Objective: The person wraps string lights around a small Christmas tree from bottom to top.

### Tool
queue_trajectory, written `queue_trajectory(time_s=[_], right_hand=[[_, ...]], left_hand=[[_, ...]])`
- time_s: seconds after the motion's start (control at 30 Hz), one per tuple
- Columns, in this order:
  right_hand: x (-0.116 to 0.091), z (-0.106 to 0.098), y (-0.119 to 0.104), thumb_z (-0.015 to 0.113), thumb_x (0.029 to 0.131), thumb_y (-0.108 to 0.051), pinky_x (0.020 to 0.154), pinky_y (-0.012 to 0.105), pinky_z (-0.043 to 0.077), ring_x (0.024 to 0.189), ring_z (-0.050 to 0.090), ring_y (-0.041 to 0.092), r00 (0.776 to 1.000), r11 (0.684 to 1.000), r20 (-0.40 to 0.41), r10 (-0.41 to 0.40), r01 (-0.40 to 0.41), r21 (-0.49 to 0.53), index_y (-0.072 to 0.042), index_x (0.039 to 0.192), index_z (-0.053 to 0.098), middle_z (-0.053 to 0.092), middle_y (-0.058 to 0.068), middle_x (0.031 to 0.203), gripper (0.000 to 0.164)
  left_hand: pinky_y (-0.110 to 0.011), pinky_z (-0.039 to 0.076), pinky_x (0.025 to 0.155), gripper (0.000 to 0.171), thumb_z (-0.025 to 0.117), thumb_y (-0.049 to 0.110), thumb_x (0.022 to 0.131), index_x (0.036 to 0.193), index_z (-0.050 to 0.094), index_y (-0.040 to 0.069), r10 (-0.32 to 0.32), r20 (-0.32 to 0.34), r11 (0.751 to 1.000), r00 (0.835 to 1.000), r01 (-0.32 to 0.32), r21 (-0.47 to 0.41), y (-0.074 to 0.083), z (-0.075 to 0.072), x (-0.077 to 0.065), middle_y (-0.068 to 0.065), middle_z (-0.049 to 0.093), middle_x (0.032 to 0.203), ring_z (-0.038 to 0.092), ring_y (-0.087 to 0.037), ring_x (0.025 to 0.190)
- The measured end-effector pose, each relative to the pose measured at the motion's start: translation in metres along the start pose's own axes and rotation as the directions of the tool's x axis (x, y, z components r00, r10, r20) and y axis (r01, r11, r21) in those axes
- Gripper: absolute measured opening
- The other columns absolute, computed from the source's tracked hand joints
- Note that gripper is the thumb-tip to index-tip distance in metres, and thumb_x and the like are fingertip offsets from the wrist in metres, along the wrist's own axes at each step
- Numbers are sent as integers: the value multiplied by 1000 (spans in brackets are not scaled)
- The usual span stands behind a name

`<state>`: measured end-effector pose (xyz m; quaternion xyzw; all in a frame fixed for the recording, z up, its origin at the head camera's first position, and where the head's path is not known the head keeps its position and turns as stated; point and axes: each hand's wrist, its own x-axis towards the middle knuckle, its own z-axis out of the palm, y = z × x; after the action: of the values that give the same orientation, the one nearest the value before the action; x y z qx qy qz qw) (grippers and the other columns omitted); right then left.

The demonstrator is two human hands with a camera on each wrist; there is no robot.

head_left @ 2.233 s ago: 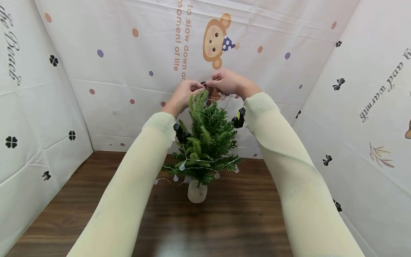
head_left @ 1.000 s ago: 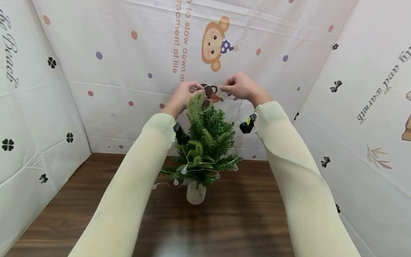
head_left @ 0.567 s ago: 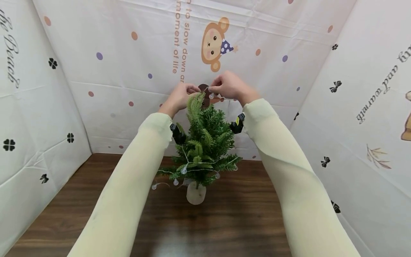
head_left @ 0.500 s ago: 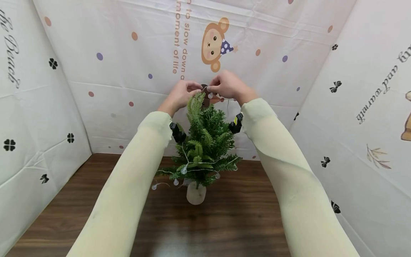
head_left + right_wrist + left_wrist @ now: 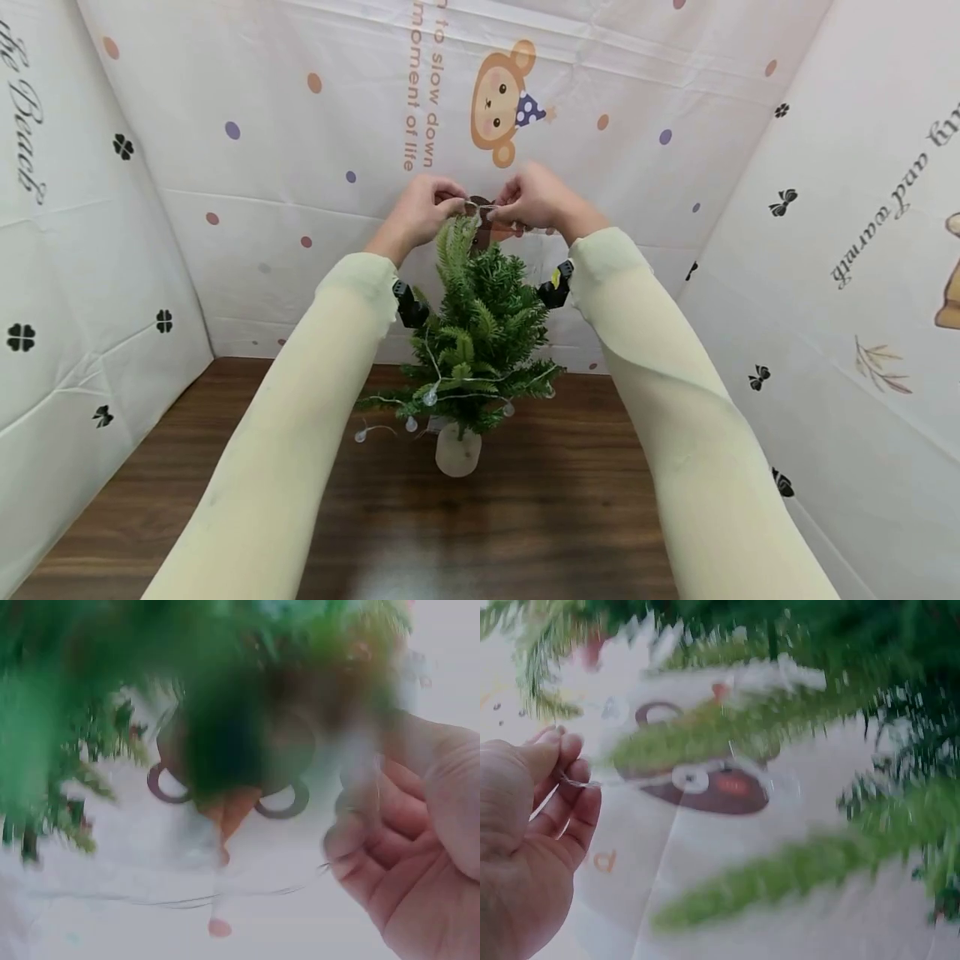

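Observation:
A small artificial Christmas tree [image 5: 480, 321] stands upright on a pale round base [image 5: 457, 454]. Above its tip, my left hand [image 5: 422, 210] pinches the thin wire of a string of lights between thumb and fingers; the left wrist view shows the wire [image 5: 615, 783] leading away from those fingertips. My right hand [image 5: 538, 200] pinches another part of the same string, just right of the tip. A clear bulb [image 5: 477, 218] hangs between the hands. In the right wrist view a loose stretch of wire [image 5: 172, 903] runs from the curled fingers, partly blurred.
More clear bulbs, such as one bulb [image 5: 430, 397], hang on wire around the lower branches. One bulb [image 5: 361, 436] dangles at the left above the brown wooden table [image 5: 525, 517]. Printed white cloth [image 5: 285, 150] encloses the back and both sides.
The right hand went out to the right, then came back near the tip. My left hand has shifted slightly up and left, and wire now spans the small gap between the hands.

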<state>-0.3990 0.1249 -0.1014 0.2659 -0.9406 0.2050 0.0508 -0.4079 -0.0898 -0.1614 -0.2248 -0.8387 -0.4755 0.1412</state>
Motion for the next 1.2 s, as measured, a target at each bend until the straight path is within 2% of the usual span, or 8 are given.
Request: queue_trajectory(time_s=[0.13, 0.3, 0.5, 0.6, 0.73, 0.83, 1.1, 1.2], right_hand=[[-12, -6, 17, 71, 99, -25, 55, 25, 48, 55, 55, 11, 995, 993, 40, 88, -91, 79, -6, 80, 74, 65, -3, 63, 27], [-30, -14, 32, 68, 100, -26, 72, 28, 56, 65, 60, 14, 986, 964, 57, 159, -168, 208, -4, 86, 72, 65, 1, 71, 26], [-49, -22, 31, 65, 101, -39, 58, 26, 43, 60, 48, 14, 985, 933, 47, 166, -172, 316, -8, 87, 70, 56, -2, 68, 34], [-56, -25, 21, 66, 101, -34, 52, 25, 31, 54, 35, 11, 992, 855, -14, 126, -102, 508, -8, 86, 72, 47, -4, 61, 30], [-66, -27, -2, 65, 102, -21, 52, 26, 18, 52, 21, 12, 997, 687, -78, 27, 38, 725, -2, 86, 73, 39, -4, 58, 26], [-76, -25, -23, 64, 103, -20, 53, 26, 15, 53, 19, 13, 995, 630, -91, -30, 89, 771, 1, 91, 72, 37, -3, 58, 25], [-83, -8, -79, 61, 105, -22, 50, 24, 22, 51, 21, 12, 989, 669, -119, -88, 148, 728, 0, 97, 70, 32, -3, 58, 25], [-81, -3, -93, 60, 105, -23, 49, 24, 24, 50, 23, 11, 984, 690, -137, -110, 175, 702, -2, 98, 71, 33, -3, 57, 25]], left_hand=[[-33, 53, 87, 26, 54, 13, 107, 124, 67, -2, -1, -70, 1000, 998, -1, -31, -12, -7, -6, -21, 69, 120, 66, -34, 110], [-39, 57, 92, 27, 54, 13, 107, 123, 66, -4, -17, -115, 986, 993, -3, -166, -26, -14, -16, -23, 68, 118, 67, -35, 107], [-40, 58, 96, 28, 55, 11, 105, 125, 63, -8, -19, -142, 944, 990, -30, -329, -34, -20, -32, -14, 69, 106, 69, -30, 102], [-35, 59, 93, 29, 57, 12, 105, 126, 63, -7, -18, -147, 924, 989, -40, -380, -35, -22, -41, -6, 69, 100, 69, -25, 99], [-29, 59, 91, 26, 59, 12, 104, 123, 66, -4, 22, -156, 908, 988, -85, -410, -37, -23, -53, -2, 70, 99, 68, -21, 98], [-28, 58, 93, 24, 58, 10, 104, 123, 66, -2, 67, -149, 911, 987, -122, -395, -40, -22, -61, -2, 70, 102, 68, -18, 99], [-29, 55, 100, 30, 59, 11, 104, 132, 63, 0, 125, -97, 958, 987, -146, -246, -45, -21, -83, -9, 71, 115, 69, -22, 111], [-27, 52, 103, 29, 58, 12, 105, 133, 63, 4, 169, -132, 954, 977, -196, -227, -36, -21, -93, -12, 69, 123, 66, -19, 116]])
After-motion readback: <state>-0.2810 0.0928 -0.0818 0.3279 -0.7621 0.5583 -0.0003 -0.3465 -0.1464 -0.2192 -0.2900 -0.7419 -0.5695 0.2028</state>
